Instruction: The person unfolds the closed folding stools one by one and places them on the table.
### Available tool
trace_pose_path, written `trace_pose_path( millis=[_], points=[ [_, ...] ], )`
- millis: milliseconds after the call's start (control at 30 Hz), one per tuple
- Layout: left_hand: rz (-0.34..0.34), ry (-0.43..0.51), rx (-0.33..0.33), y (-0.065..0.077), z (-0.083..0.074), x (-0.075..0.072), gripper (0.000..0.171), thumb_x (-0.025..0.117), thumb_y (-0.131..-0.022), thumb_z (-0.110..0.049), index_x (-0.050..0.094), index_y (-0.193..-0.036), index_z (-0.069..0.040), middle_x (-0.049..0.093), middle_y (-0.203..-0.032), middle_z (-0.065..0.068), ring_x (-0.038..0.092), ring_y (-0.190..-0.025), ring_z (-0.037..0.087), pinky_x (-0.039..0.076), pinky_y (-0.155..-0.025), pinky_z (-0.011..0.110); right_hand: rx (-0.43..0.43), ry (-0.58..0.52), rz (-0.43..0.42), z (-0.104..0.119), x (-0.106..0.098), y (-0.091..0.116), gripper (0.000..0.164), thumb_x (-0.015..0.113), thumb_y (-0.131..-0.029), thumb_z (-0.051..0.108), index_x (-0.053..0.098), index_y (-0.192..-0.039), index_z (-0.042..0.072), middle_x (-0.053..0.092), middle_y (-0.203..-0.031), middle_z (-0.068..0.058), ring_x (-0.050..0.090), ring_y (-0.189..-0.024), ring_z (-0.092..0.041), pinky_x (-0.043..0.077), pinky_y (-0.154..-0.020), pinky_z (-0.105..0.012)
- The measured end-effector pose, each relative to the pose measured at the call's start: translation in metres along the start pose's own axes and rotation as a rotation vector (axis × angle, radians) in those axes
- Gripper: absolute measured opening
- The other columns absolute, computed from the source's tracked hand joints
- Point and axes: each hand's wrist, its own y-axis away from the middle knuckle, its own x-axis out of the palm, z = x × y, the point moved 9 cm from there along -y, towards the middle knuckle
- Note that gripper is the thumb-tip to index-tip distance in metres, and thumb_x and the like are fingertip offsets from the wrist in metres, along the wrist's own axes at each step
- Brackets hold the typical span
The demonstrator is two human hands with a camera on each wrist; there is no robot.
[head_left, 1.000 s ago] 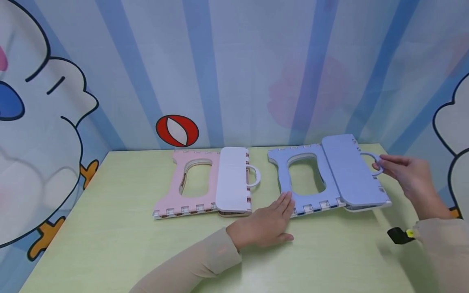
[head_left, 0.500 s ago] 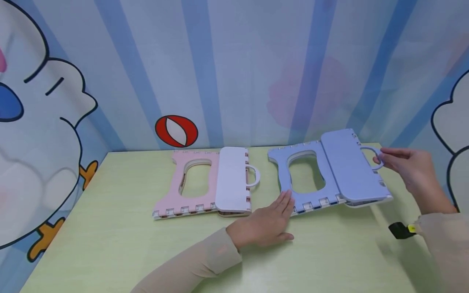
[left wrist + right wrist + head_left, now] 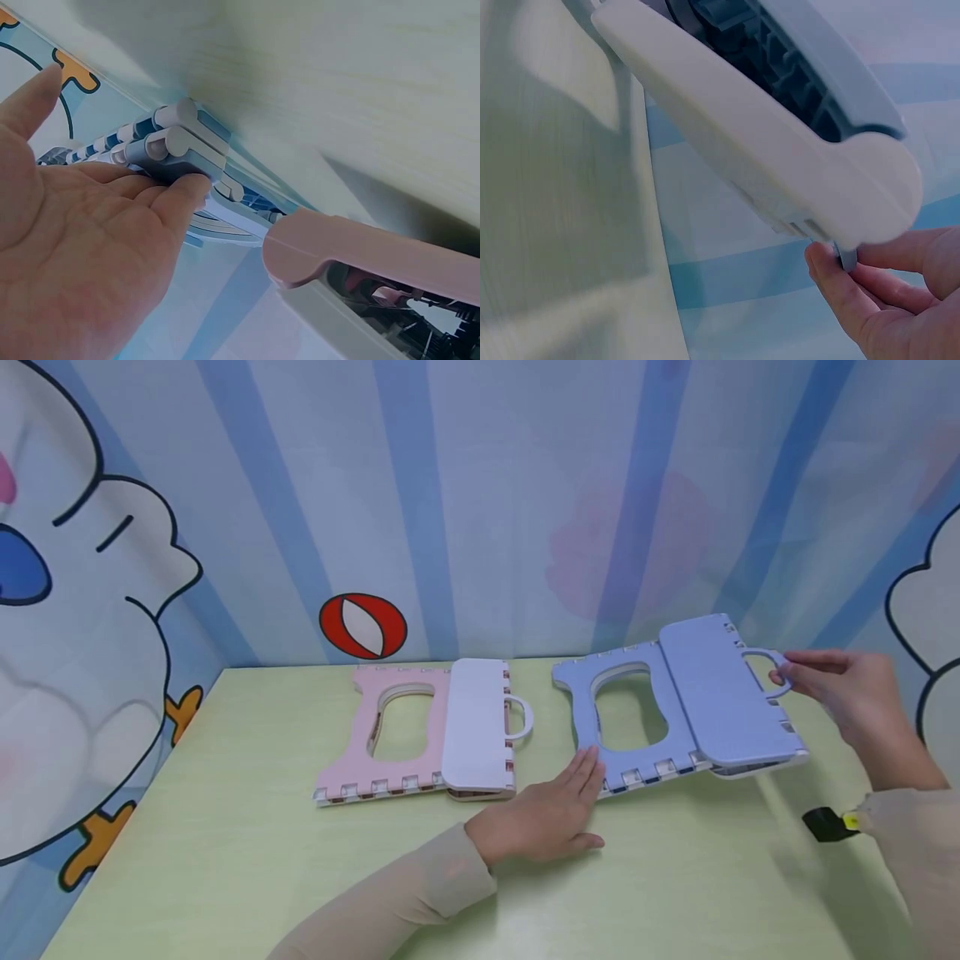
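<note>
Right hand [image 3: 862, 697] in pinch grip on blue stool's [image 3: 723, 693] handle [image 3: 765, 652], ribbed hollow [image 3: 789, 71] in wrist view only.

Printed red ball [image 3: 387, 625] on striped backdrop [image 3: 510, 527]

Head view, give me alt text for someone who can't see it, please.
A person's right grip pinches the handle of a folded blue stool, that end tilted up off the table; the left grip touches its near-left corner. A folded pink and white stool lies flat to the left.
</note>
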Motion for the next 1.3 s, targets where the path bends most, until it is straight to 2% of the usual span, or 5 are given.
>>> trace_pose_path(
  millis=[267,700,833,1167,1300],
  points=[
    [-0.001,0.028,0.011,0.0,0.0,0.001,0.084,0.041,-0.105,-0.048,0.0,-0.156,0.005,-0.013,-0.162,0.024,-0.011,-0.15,0.031,0.006,-0.118,0.028,0.024,0.022,0.004,0.006,-0.004,0.004,0.053,0.057,-0.101,0.032,0.051,-0.14,-0.003,0.057,-0.092,0.019,0.06,-0.075,0.012,0.051,-0.092,-0.027],
    [-0.003,0.06,0.007,0.0,0.001,0.002,0.085,0.041,-0.105,-0.048,-0.001,-0.156,0.005,-0.014,-0.162,0.023,-0.012,-0.15,0.03,0.004,-0.118,0.028,0.041,-0.055,0.007,0.013,-0.005,0.003,0.046,0.058,-0.101,0.028,0.053,-0.138,0.0,0.055,-0.082,0.028,0.061,-0.075,0.012,0.052,-0.083,-0.017],
    [-0.004,0.067,0.009,0.001,0.0,0.0,0.085,0.042,-0.105,-0.048,-0.001,-0.156,0.005,-0.014,-0.162,0.024,-0.012,-0.15,0.03,0.005,-0.118,0.028,0.031,-0.063,0.005,0.018,-0.006,0.004,0.045,0.058,-0.101,0.028,0.054,-0.136,0.0,0.056,-0.083,0.027,0.061,-0.075,0.011,0.051,-0.076,-0.012],
    [-0.018,0.121,0.012,0.003,0.002,-0.001,0.086,0.042,-0.105,-0.047,-0.003,-0.156,0.005,-0.016,-0.161,0.023,-0.014,-0.149,0.029,0.004,-0.118,0.027,0.011,-0.003,-0.027,0.031,-0.007,0.009,0.051,0.056,-0.101,0.034,0.053,-0.14,0.0,0.056,-0.105,0.011,0.058,-0.077,0.014,0.047,-0.095,-0.028],
    [-0.022,0.151,0.006,0.004,0.002,-0.001,0.086,0.043,-0.105,-0.047,-0.004,-0.156,0.005,-0.017,-0.161,0.023,-0.014,-0.149,0.028,0.004,-0.118,0.026,0.002,-0.03,-0.029,0.038,-0.007,0.011,0.052,0.057,-0.099,0.036,0.054,-0.139,0.002,0.056,-0.107,0.011,0.059,-0.08,0.013,0.047,-0.094,-0.026]
  ],
)
